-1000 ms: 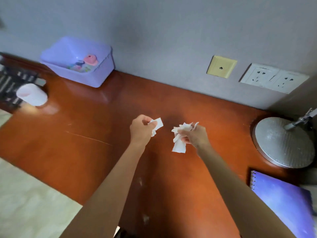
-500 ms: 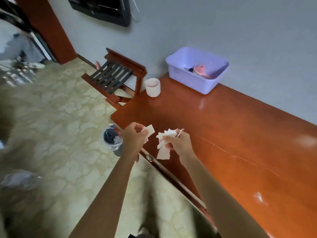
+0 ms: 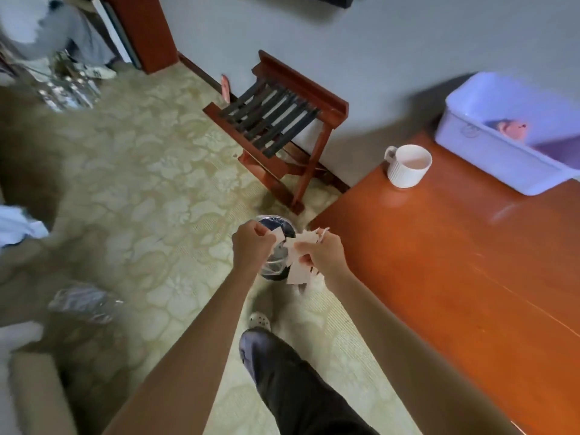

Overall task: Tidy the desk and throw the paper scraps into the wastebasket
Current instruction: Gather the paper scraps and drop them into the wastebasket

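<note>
Fingers of both hands pinched shut on paper scraps: left hand [image 3: 251, 243] holds one piece, right hand [image 3: 323, 252] a bunch [image 3: 298, 262]. Both hang over the wastebasket [image 3: 276, 246] beside the desk [image 3: 455, 262], presumably lined up so a release lands inside.

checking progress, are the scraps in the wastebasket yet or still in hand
Still in hand: both the left hand and right hand grip paper scraps above the wastebasket.

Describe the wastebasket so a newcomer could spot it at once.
Find the orange-brown desk and follow it to its near-left corner. On the floor just off that corner, under both hands, stands the wastebasket: small, round, dark, with a clear plastic liner, unlike the slatted wooden rack behind it.
</note>
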{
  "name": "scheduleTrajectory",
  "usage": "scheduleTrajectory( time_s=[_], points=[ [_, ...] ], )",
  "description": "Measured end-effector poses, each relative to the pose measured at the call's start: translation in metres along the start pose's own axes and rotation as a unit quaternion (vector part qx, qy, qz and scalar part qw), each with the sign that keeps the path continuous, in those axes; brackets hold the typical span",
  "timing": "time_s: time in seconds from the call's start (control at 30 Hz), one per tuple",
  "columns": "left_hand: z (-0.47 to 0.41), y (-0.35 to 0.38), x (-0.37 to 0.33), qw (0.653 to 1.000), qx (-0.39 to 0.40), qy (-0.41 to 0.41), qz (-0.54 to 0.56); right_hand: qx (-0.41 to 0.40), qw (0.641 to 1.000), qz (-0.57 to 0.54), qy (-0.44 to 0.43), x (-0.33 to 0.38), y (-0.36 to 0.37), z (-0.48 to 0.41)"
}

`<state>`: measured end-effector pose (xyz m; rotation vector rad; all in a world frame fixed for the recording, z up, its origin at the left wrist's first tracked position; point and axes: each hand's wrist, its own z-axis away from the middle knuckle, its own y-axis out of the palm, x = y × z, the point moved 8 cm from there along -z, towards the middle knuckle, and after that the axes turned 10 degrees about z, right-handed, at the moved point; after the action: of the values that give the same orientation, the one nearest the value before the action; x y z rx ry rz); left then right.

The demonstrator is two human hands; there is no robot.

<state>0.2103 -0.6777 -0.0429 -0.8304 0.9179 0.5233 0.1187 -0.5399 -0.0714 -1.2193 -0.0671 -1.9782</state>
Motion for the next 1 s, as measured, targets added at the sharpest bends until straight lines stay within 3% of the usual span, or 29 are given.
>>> scheduleTrajectory(
  time_s=[0.3, 0.5, 0.77, 1.0],
  points=[
    [-0.202, -0.030, 0.045, 0.996, 0.042, -0.055, -0.062, -0.033, 0.997, 0.030, 0.070, 0.037, 0.108, -0.142],
    [-0.305, 0.014, 0.068, 0.986, 0.118, -0.054, -0.108, -0.060, 0.989, 0.037, 0.133, 0.015, 0.142, -0.242],
    [-0.421, 0.090, 0.218, 0.964, 0.183, -0.090, -0.170, -0.049, 0.959, 0.011, 0.279, -0.108, 0.203, -0.366],
    [-0.480, 0.169, 0.302, 0.943, 0.233, -0.022, -0.235, -0.088, 0.935, -0.086, 0.333, -0.203, 0.251, -0.462]
  ],
)
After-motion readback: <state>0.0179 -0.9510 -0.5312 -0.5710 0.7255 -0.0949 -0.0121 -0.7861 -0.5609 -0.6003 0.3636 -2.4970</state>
